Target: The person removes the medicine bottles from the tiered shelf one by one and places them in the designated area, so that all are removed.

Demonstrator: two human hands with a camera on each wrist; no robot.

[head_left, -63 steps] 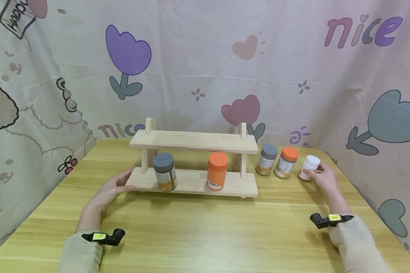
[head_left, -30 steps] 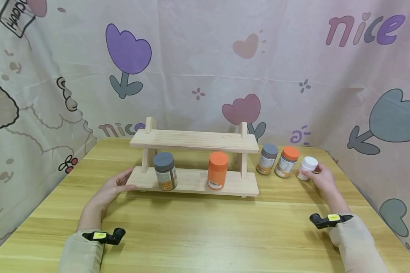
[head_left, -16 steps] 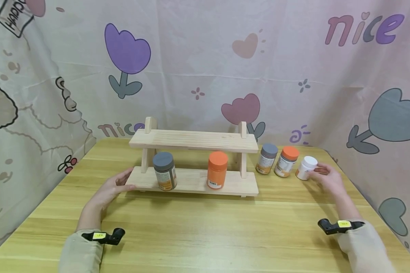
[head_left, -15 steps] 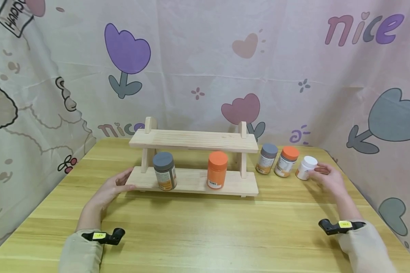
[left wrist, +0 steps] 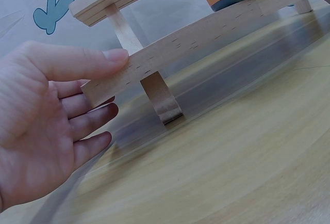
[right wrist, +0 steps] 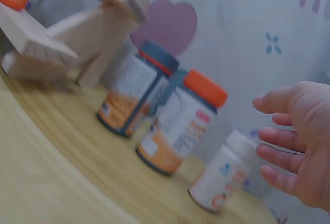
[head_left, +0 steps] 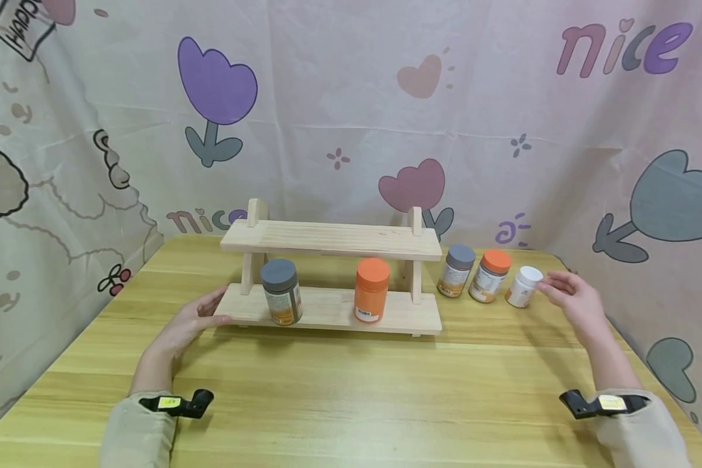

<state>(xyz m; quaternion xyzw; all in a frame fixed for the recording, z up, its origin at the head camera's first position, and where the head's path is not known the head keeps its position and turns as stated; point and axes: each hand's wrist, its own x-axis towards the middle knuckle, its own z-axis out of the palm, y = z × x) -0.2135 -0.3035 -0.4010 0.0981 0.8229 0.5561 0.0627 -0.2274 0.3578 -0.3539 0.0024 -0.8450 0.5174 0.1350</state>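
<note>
My left hand (head_left: 190, 328) holds the left end of the lower board of a two-tier wooden shelf (head_left: 330, 237). In the left wrist view, its thumb (left wrist: 103, 63) lies on the board's edge and the other fingers are beneath and behind. My right hand (head_left: 576, 304) is just right of a small white bottle (head_left: 523, 288), fingers spread and holding nothing. That bottle stands upright at the right end of a row, beside an orange-capped jar (head_left: 489, 277) and a grey-capped jar (head_left: 455, 272). The right wrist view shows a gap between the hand (right wrist: 304, 141) and the bottle.
On the lower board stand another grey-capped jar (head_left: 281, 292) at left and an orange jar (head_left: 371, 292) at right. All this is on a wooden table (head_left: 351, 390). A patterned cloth (head_left: 327, 97) hangs behind and at both sides.
The white bottle has shifted slightly left, closer to the orange-capped jar. My right hand has let go of it and drawn back to the right. The left hand stays on the shelf.
</note>
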